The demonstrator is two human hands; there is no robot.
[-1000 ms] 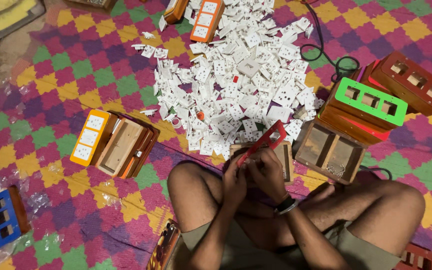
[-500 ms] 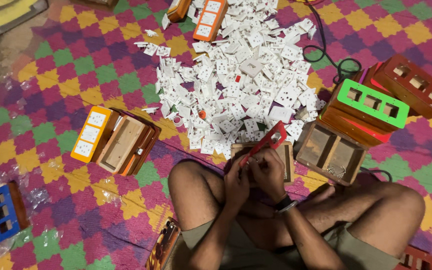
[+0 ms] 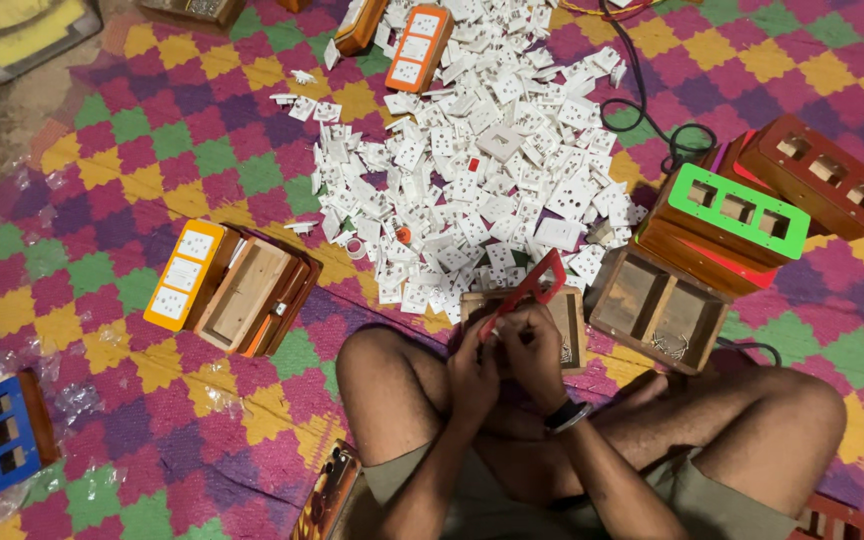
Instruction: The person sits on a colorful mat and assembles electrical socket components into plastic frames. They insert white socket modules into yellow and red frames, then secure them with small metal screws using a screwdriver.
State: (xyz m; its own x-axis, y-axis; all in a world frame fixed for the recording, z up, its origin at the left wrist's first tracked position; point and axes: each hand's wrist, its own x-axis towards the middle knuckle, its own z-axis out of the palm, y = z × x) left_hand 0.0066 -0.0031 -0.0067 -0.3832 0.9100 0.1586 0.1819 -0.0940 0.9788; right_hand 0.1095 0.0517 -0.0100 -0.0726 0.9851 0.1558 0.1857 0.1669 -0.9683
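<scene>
Seated cross-legged on a chequered woven floor mat [image 3: 132, 150] of purple, yellow and green. Both hands raised together above the lap: left hand [image 3: 474, 375] and right hand [image 3: 532, 350], fingers closed around a red plastic faceplate frame [image 3: 527, 292], held tilted, upper end toward the big heap of white plastic socket pieces [image 3: 482, 170]. Just behind the hands, an open wooden box [image 3: 570, 325] on the mat; beside it to the right, a larger two-compartment wooden box [image 3: 657, 305]. Further right, a stacked wooden box with a green faceplate [image 3: 737, 210]. To the left, well apart, a wooden box with a yellow faceplate [image 3: 187, 275]; far left, a blue-fronted box [image 3: 2, 430].
</scene>
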